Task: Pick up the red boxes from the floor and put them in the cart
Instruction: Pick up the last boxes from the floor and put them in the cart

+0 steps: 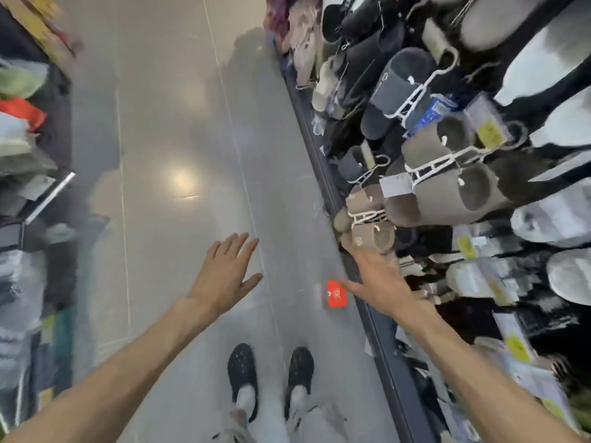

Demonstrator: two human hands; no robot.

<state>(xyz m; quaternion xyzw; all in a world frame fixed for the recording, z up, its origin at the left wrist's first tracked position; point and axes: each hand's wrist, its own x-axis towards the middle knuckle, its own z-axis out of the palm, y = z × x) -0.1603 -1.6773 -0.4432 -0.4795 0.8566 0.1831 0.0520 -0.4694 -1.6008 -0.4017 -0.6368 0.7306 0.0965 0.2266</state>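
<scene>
Blurring softens the edges of the frame, so the goods at the left (22,129) are hard to make out, and the cart cannot be seen. Hanging slippers (447,174) fill the rack at the right. One red box (336,294) with a white mark lies on the grey tiled floor (179,129), lower centre, beside the rack's dark base rail (323,174). The left hand (225,274) and right hand (380,279) are spread, holding nothing; the right thumb is seen at the box's edge, contact unclear. Black shoes (271,375) are seen below.
</scene>
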